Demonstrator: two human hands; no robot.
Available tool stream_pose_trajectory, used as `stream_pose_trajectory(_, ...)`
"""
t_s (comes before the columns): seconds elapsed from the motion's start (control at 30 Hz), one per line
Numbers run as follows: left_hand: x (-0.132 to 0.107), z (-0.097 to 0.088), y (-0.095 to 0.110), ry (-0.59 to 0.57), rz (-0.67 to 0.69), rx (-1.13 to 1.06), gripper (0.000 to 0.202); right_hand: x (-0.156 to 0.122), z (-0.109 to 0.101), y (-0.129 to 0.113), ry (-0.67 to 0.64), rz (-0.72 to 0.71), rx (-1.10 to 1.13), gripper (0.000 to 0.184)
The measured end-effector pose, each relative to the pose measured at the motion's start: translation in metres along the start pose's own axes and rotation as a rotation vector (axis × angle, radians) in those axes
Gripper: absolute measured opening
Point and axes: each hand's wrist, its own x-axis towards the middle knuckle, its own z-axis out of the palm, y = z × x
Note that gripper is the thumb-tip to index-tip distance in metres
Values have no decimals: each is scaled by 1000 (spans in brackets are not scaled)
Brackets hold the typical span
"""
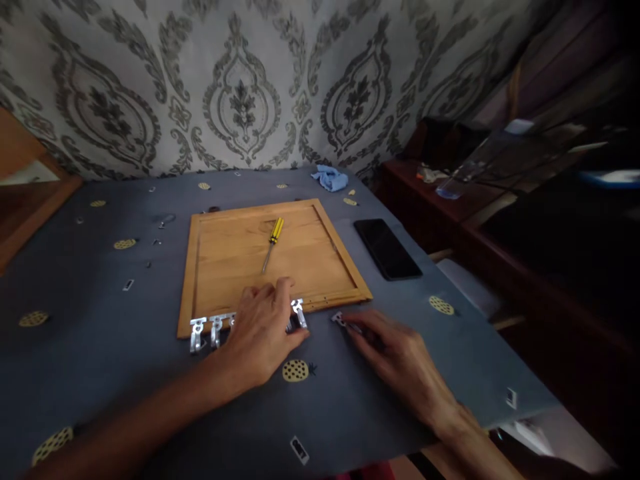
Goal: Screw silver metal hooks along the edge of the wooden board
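Tabletop [115, 393]: grey-blue, pineapple-printed cover, beneath the wooden panel [230, 257].
Wooden panel: framed, lying flat.
Left hand [264, 327]: at the panel's near edge, fingers bent, thumb by the rightmost attached bracket [299, 313]; whether it grips cannot be told.
Right hand [395, 347]: off the panel's near right corner, pinching a loose bracket [338, 318].
Phone [388, 249]: right of the panel, clear of it.
Blue cloth [330, 178]: beyond the panel's far right corner.
Screwdriver [274, 239]: on the panel, yellow-handled.
Bracket row [197, 333]: metal, along the panel's near edge.
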Motion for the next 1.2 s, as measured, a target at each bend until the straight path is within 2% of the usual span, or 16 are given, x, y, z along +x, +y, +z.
stream_pose_trajectory(0.07,0,0,1,-9,-8,-12,57,3,-2,4,12,28,2,19)
stream_pose_trajectory(0.23,0,-3,3,-45,-48,-45,56,7,-13,7,-76,59,23,21)
stream_pose_trajectory(0.37,0,-4,4,-55,-59,-72,56,28,-26,0,9,52,10,30)
stream_pose_trajectory(0.43,0,-4,4,-60,-60,-87,56,56,-28,-7,22,30,4,33)
stream_pose_trajectory(0.5,0,-4,3,-49,-52,-96,56,96,-22,-16,-71,53,2,33)
stream_pose_trajectory(0.63,-2,-4,1,-33,-30,-104,55,178,12,-32,-123,99,-14,36)
stream_pose_trajectory(0.73,-2,-3,-2,-48,-30,-102,55,210,42,-37,-88,172,-51,47)
stream_pose_trajectory(0.83,-1,-1,-3,-54,-21,-99,62,215,59,-37,-52,176,-41,55)
stream_pose_trajectory(0.93,0,-1,-3,-60,-18,-89,60,215,61,-32,1,161,7,51)
stream_pose_trajectory(1.07,-1,-2,-2,-25,5,-70,58,210,44,-24,141,122,148,35)
stream_pose_trajectory(1.13,-1,0,-3,-8,20,-61,59,195,30,-26,225,68,251,31)
stream_pose_trajectory(1.2,-1,2,-5,2,15,-50,60,168,15,-34,338,38,312,25)
